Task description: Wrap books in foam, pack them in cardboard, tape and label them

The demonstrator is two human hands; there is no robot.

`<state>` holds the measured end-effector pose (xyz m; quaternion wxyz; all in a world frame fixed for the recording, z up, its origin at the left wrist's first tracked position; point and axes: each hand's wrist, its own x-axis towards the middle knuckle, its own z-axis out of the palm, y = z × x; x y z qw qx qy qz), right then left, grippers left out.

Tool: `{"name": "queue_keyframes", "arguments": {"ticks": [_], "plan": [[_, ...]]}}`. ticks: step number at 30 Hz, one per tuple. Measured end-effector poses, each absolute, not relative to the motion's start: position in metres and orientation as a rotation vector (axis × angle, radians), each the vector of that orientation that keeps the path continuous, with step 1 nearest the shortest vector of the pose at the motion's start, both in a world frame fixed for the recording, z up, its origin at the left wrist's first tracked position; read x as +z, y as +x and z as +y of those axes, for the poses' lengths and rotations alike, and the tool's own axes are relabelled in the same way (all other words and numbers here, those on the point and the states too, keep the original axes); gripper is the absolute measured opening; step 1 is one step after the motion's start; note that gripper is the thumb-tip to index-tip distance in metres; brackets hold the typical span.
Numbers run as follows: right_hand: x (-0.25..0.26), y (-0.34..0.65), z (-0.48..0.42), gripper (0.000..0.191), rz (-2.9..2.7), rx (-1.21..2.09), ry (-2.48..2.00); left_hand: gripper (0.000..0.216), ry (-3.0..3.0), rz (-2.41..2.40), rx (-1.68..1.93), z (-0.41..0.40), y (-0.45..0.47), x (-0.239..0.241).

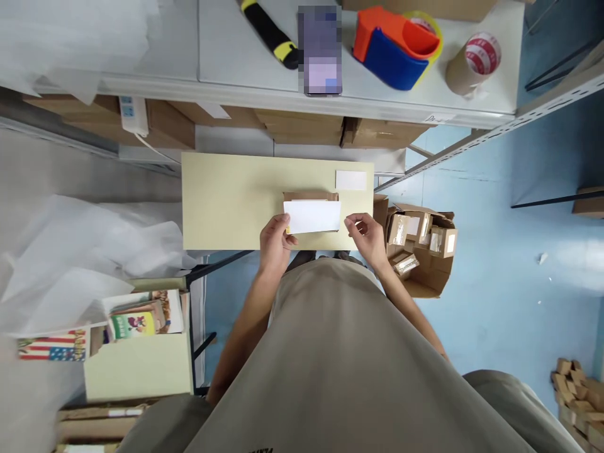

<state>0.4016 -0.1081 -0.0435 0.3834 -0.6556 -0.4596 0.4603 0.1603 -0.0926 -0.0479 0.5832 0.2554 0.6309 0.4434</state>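
Observation:
My left hand point(276, 242) grips the left end of a blank white paper slip point(312, 216), thumb on top. The slip lies over a small brown cardboard box point(311, 196), whose far edge shows behind it; whether the fingers also hold the box is hidden. A small yellow patch peeks out by the left thumb. Just off the slip's right end is my right hand point(367, 239), thumb and forefinger pinched together; anything between them is too small to make out. A second white slip point(350, 180) rests on the pale yellow table point(226, 201).
On the shelf ahead point(226, 56) lie a black-and-yellow knife point(268, 31), a phone point(321, 50), an orange-and-blue tape dispenser point(394, 50) and a tape roll point(472, 63). An open carton point(431, 270) with several small boxes stands right. White wrapping sheets point(85, 258) spread left.

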Motion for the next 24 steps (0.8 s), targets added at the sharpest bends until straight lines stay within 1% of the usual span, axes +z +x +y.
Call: {"name": "queue_keyframes", "arguments": {"ticks": [2,5,9,13,17,19,22,24], "plan": [[-0.048,0.385,-0.106,0.050,-1.138,1.249,-1.676,0.053,0.570,1.441,1.039,-0.088,0.143,-0.052],[-0.051,0.357,-0.104,0.051,-1.089,1.330,-1.688,0.052,0.463,1.362,1.090,-0.082,0.124,-0.059],[-0.052,0.329,-0.106,0.049,-1.047,1.305,-1.738,0.049,0.374,1.275,1.109,-0.075,0.105,-0.068],[-0.059,0.316,-0.111,0.045,-1.056,1.273,-1.764,0.046,0.391,1.242,1.030,-0.069,0.089,-0.086],[-0.085,0.317,-0.120,0.041,-1.123,1.210,-1.893,0.049,0.436,1.273,0.808,-0.068,0.080,-0.118],[-0.102,0.322,-0.124,0.043,-1.149,1.194,-1.964,0.052,0.485,1.314,0.712,-0.070,0.079,-0.137],[-0.127,0.329,-0.127,0.048,-1.153,1.196,-2.028,0.054,0.617,1.388,0.665,-0.075,0.081,-0.160],[-0.140,0.333,-0.125,0.051,-1.153,1.192,-2.055,0.051,0.723,1.432,0.661,-0.076,0.083,-0.171]]}}
